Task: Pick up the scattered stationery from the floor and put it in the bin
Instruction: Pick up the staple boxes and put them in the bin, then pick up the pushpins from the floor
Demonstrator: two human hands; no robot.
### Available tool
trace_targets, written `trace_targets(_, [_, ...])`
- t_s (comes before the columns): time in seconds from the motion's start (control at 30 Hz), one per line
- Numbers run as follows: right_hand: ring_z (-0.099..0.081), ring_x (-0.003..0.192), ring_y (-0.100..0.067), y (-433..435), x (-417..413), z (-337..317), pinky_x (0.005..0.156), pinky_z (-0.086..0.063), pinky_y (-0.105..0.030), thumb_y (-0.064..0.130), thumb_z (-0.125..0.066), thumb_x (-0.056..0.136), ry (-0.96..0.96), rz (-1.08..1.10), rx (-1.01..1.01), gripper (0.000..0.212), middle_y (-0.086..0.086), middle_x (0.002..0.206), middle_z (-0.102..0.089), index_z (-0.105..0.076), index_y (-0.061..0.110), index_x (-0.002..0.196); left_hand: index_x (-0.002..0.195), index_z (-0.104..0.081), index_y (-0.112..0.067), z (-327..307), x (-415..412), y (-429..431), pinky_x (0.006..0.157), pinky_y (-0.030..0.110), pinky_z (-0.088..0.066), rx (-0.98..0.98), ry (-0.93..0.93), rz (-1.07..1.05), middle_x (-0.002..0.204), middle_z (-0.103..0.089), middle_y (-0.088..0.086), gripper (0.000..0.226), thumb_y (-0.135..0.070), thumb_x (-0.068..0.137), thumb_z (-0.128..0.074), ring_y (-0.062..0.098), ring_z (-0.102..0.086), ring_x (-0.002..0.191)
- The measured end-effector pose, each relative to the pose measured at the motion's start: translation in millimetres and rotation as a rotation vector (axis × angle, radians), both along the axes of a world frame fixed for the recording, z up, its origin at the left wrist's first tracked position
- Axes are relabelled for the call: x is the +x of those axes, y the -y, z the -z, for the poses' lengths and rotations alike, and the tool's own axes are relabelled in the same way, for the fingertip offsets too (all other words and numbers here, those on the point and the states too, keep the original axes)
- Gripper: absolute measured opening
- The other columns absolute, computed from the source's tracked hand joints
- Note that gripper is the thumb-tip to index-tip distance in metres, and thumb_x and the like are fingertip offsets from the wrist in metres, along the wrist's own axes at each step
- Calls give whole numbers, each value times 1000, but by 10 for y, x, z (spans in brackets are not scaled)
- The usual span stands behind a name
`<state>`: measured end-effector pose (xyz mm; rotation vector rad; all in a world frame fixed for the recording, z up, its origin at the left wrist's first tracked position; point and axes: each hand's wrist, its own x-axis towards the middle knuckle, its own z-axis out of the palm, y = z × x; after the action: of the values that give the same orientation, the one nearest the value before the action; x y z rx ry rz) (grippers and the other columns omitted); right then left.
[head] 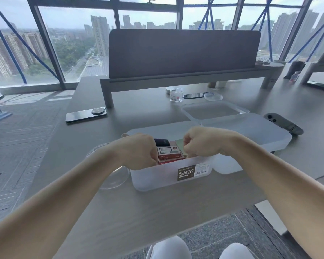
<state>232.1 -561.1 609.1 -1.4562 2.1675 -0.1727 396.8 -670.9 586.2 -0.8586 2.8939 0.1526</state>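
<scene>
A clear round lid lies on the desk, just beside the left end of the bin, a translucent tub near the desk's front edge. The left hand reaches over that end, fingers curled down round the left end of a stack of small red-and-white boxes (the fingertips are hidden behind the knuckles, so the grip is a judgement). The stack sits inside the bin, its long axis running left to right along the bin's length, with a dark item just behind it on the far side. Right of the stack a pale green pad stands tilted, and the right hand is clenched on its upper edge, pinching it. The stationery thus lies between the two hands and below them, so the next move probably calls for letting go and lifting straight up. A second translucent tub stands just beside the bin, to the far right.
</scene>
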Motion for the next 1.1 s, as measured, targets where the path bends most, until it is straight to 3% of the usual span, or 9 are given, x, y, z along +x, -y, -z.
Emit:
trace_targets(0.1, [-63, 80, -14, -55, 48, -81, 69, -45, -29, 16, -52, 88, 78, -1, -37, 18, 12, 79, -74, -67, 21, 78, 95, -75, -30, 5, 23, 8, 63, 24, -35, 19, -2, -1, 87, -69, 0, 22, -39, 86, -58, 20, -60, 95])
trace_targets(0.23, [-54, 75, -10, -67, 163, -40, 63, -39, -24, 17, -51, 91, 84, -67, -14, 24, 14, 76, -62, -65, 28, 76, 96, -74, -31, -1, 38, 11, 71, 27, -43, 29, 10, 2, 91, -71, 0, 22, -41, 86, -58, 20, -62, 94])
trace_targets(0.37, [-69, 89, -16, -42, 151, -85, 85, -53, -36, 14, -55, 90, 147, -29, -59, 19, 11, 81, -75, -68, 23, 80, 91, -75, -28, -13, 106, 29, 79, 35, -56, 87, -4, 12, 85, -72, -2, 27, -43, 81, -55, 20, -65, 88])
trace_targets(0.47, [-72, 89, -17, -40, 87, -110, 86, -55, -39, 17, -53, 93, 72, -26, -100, 15, 7, 84, -77, -67, 15, 91, 91, -74, -25, -29, 153, -5, 84, 37, -53, 51, -36, 16, 87, -72, -4, 28, -41, 83, -54, 21, -64, 90])
trace_targets(0.6, [-71, 88, -11, -115, 38, -114, 76, -52, -30, 27, -52, 99, -62, -50, -95, 16, 9, 88, -75, -65, 22, 91, 85, -74, -32, -116, 169, -121, 95, 37, -43, -7, -305, 23, 90, -74, -17, 16, -34, 92, -59, 12, -64, 95])
trace_targets(0.83, [-61, 89, -15, -978, -126, -233, 79, -48, -31, 34, -55, 97, -313, 105, -346, 15, 9, 95, -65, -66, 25, 102, 85, -72, -24, -65, -309, -1052, 81, 33, -45, 32, -716, 294, 84, -69, -11, 17, -32, 92, -58, 15, -62, 81])
trace_targets(0.93, [-60, 85, -18, -1760, -233, -213, 78, -49, -34, 34, -56, 94, -386, 276, -416, 10, 7, 87, -63, -63, 27, 92, 83, -73, -21, 60, -568, -1626, 67, 26, -46, 121, -679, 468, 83, -69, -6, 20, -32, 90, -58, 16, -61, 74])
trace_targets(1.03, [-57, 89, -19, -2616, -217, 58, 76, -44, -32, 31, -54, 97, -407, 431, -199, 16, 3, 95, -61, -65, 20, 101, 84, -73, -24, 289, -821, -2158, 54, 12, -36, 196, -527, 550, 74, -61, -13, 17, -32, 92, -60, 8, -57, 68])
trace_targets(1.1, [-57, 89, -20, -3138, -138, 369, 74, -43, -30, 30, -51, 98, -397, 513, -29, 16, 3, 97, -59, -63, 20, 102, 86, -74, -25, 506, -994, -2453, 60, 20, -46, 254, -431, 589, 76, -66, -8, 16, -31, 91, -60, 12, -63, 71])
